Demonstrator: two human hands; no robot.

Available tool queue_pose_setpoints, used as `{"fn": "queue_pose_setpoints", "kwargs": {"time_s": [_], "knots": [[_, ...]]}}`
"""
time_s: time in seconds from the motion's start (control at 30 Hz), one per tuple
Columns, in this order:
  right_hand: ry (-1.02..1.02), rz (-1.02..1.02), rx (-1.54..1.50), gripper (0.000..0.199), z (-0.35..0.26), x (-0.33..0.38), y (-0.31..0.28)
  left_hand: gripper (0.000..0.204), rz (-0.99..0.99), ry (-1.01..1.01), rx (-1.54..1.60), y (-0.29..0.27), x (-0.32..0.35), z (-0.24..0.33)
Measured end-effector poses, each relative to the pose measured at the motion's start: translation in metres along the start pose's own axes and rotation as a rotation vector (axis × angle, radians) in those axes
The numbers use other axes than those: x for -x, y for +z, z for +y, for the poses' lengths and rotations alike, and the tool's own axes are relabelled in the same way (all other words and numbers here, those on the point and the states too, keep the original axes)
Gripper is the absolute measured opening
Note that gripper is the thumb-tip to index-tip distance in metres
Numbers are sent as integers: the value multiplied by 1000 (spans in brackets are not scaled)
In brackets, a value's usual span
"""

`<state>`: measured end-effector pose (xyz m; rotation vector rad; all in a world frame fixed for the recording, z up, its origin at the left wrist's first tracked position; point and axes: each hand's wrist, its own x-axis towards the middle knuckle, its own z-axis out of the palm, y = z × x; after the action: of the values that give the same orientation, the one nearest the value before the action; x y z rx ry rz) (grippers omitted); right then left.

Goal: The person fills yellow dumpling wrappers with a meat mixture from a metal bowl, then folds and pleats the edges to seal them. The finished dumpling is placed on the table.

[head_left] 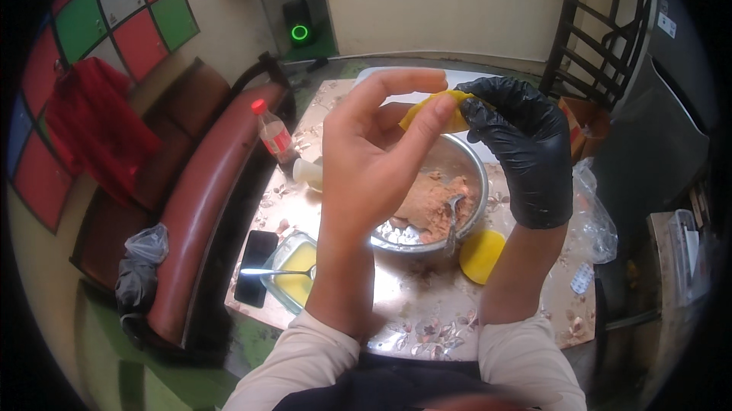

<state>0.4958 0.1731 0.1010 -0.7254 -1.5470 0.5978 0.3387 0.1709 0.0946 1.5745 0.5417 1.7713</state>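
Observation:
Over the table, a folded piece of thin yellow dough [436, 115] is pinched between both my hands. My bare left hand [364, 144] holds its left end between thumb and fingers. My right hand [528, 148], in a black glove, grips the other end with its fingertips. Below them stands a metal bowl [483, 182] with pinkish minced meat [433, 203] in it, partly hidden behind my left hand. A metal utensil [453, 216] leans in the meat against the bowl's near side. Just right of the bowl's front lies a flat yellow dough round [482, 255].
At the left are a glass dish [284, 298] of yellow liquid, a spoon [259, 271] across it, and a dark phone [254, 289]. Behind them stands a red-capped bottle [273, 135]. Crumpled clear plastic [593, 216] lies at the right edge. A red-brown couch [210, 182] runs along the left.

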Motion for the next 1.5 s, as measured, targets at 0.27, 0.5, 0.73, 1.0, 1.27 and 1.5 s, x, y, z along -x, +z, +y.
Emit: {"fn": "queue_pose_setpoints", "kwargs": {"time_s": [0.27,0.5,0.73,1.0,1.27,1.5], "knots": [[-48,39,12,15,1,0,5,14,-30,31,-52,-4,-2,-4],[-19,30,-33,17,-3,2,7,11,-28,82,-53,-5,-2,-6],[2,-45,-60,18,-4,2,2,11,7,87,-66,-5,-1,-6],[-69,-72,53,16,1,0,-1,14,24,51,-57,-4,-1,-5],[43,-7,-34,15,-1,2,1,15,48,-52,-4,2,0,1],[-13,-39,32,17,4,0,0,16,28,0,-60,-1,-1,-3]]}}
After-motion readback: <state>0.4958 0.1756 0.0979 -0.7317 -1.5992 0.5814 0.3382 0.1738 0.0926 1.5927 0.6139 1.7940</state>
